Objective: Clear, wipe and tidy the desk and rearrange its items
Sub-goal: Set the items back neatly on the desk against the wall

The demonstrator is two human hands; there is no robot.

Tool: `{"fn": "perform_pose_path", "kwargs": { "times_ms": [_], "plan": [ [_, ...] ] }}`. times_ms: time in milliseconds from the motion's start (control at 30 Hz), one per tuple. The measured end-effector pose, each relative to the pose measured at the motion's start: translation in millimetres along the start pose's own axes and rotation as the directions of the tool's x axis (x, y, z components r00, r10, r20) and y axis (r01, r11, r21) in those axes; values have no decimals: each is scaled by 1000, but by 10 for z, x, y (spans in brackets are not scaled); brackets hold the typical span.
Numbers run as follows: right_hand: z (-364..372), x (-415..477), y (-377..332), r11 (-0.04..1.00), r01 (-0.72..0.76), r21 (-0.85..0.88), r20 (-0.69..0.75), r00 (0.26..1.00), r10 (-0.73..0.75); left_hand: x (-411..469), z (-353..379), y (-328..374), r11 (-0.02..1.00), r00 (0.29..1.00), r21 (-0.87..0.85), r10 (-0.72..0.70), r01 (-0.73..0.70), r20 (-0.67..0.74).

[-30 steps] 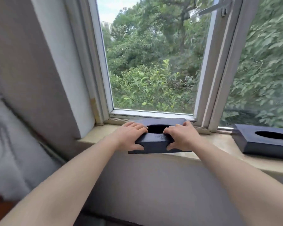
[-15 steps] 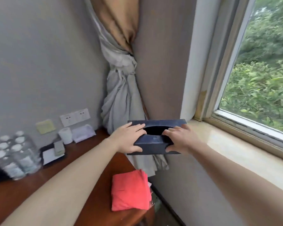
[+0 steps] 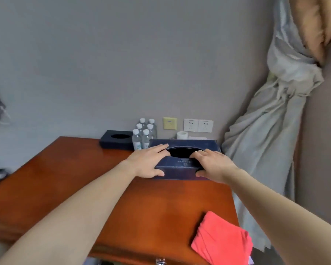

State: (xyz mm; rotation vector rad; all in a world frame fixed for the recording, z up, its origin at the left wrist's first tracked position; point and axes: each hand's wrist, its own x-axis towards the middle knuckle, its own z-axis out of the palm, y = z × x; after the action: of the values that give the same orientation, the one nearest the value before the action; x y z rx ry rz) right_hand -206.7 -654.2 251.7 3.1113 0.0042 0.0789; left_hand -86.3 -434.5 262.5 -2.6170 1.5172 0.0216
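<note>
I note the left hand and right hand gripping the dark tissue box at its ends, over the rear right of the desk. Risk: drifting left, it may topple the adjacent water bottles. Polished wood surface; grey wall, knotted curtain at right.

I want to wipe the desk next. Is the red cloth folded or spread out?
Folded. The red cloth lies as a thick, compact pad with layered edges showing, at the near right corner of the desk.
</note>
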Motion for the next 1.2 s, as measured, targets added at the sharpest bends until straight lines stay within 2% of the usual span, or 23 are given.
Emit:
{"fn": "perform_pose_path", "kwargs": {
  "times_ms": [200,500,900,1200],
  "plan": [
    [186,643,-556,973,229,29,14,973,-230,-526,178,-549,979,978,-29,-198,200,58],
    [440,1607,-1115,945,326,37,34,944,-327,-655,465,-1509,951,949,-18,-307,309,67],
    [699,3412,-2050,967,240,85,74,966,-247,-393,830,-3634,965,962,-19,-259,261,84],
    [1026,4356,-2133,994,101,48,109,988,-106,243,1262,-4593,984,985,-72,-161,166,61]
  ]
}}
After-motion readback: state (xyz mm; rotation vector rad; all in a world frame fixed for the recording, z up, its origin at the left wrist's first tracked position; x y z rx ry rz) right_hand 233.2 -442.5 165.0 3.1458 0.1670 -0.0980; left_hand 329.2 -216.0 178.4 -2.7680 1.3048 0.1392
